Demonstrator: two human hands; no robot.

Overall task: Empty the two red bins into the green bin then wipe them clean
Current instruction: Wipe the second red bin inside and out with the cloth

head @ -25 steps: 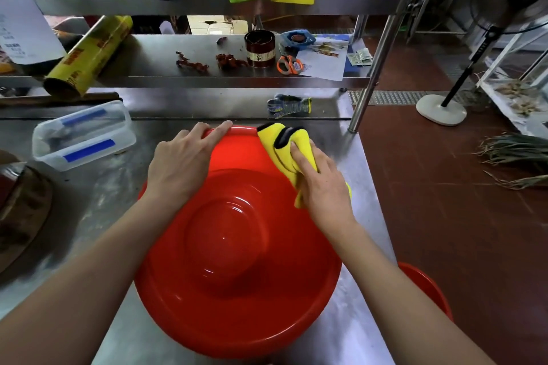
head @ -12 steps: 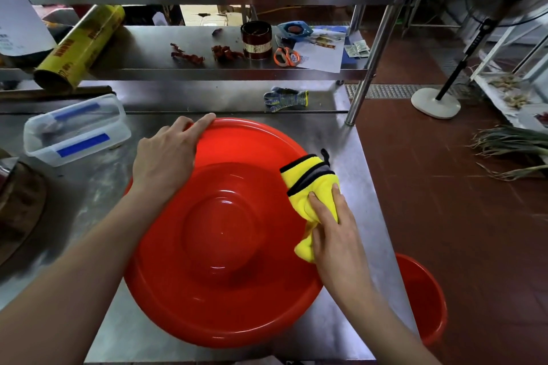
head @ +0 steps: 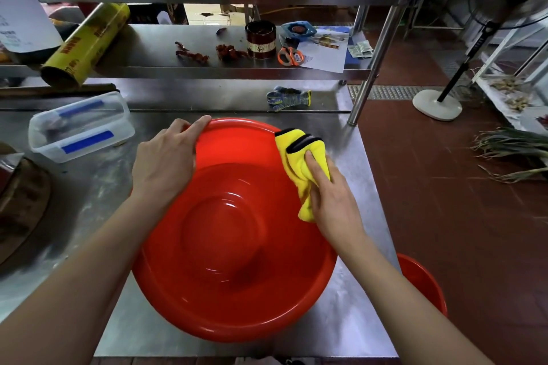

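Observation:
A large red bin (head: 231, 275) sits on the steel table (head: 350, 320) in front of me. My left hand (head: 166, 157) rests on its far-left rim with the fingers laid flat along the edge. My right hand (head: 332, 198) holds a bunched yellow cloth (head: 296, 151) with a dark trim and presses it against the bin's upper right side. A second red bin (head: 424, 284) stands on the floor by the table's right edge, partly hidden behind my right forearm.
A clear plastic box (head: 80, 127) with blue clips lies left of the bin. A work glove (head: 289, 98) lies behind it, near a steel shelf post (head: 373, 59). The shelf carries a foil roll (head: 86, 41), a tin (head: 261, 40) and scissors (head: 290, 56). A fan stand (head: 437, 104) is on the floor at right.
My right hand swept the cloth from the far rim down the bin's right side, then back up toward the far right. My left hand kept its place on the rim.

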